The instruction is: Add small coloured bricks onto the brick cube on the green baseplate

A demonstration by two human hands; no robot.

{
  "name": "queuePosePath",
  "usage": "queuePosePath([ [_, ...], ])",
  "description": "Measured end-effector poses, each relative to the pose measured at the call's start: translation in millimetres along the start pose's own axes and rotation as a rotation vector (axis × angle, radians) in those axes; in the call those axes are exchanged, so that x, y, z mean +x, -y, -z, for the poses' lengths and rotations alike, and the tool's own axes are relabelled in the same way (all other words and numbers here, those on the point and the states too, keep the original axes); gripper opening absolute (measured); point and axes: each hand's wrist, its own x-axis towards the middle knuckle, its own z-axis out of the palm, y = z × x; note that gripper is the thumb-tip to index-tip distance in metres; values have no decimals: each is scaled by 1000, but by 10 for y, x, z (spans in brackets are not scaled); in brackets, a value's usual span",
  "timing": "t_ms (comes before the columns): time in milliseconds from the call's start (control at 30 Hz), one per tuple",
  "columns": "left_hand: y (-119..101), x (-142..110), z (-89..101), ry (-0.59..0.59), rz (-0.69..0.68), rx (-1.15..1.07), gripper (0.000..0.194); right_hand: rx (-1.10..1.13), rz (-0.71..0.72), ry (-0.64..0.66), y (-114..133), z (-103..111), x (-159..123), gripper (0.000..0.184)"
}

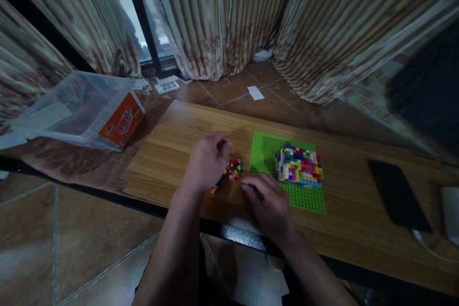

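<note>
A green baseplate (263, 150) lies on the wooden table (168, 146), and a block built of many coloured bricks (299, 166) stands on it. A small heap of loose coloured bricks (234, 169) lies just left of the plate. My left hand (206, 162) rests palm down beside the heap, fingers curled toward it; whether it grips a brick is hidden. My right hand (267, 203) lies in front of the plate, fingers bent and pointing at the heap, nothing visible in it.
A clear plastic tub (71, 107) with an orange label sits on a mat at the far left. A dark phone (398, 196) and a white object (451, 213) lie at the right. Curtains hang behind; papers lie on the tiled floor.
</note>
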Motion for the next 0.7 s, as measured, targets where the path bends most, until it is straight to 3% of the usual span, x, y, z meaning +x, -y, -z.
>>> queuePosePath([
  [133, -1, -1, 1, 1, 9, -4, 34, -75, -74, -130, -67, 268, -8, 8],
  [333, -5, 6, -19, 5, 0, -10, 33, -210, -196, -367, -374, 725, -52, 12],
  [500, -10, 19, -46, 12, 7, -17, 34, -288, -277, -358, -605, 988, -121, 14],
  [700, -58, 19, -70, 22, 6, 3, 34, -269, -295, -273, -714, 1019, -193, 16],
])
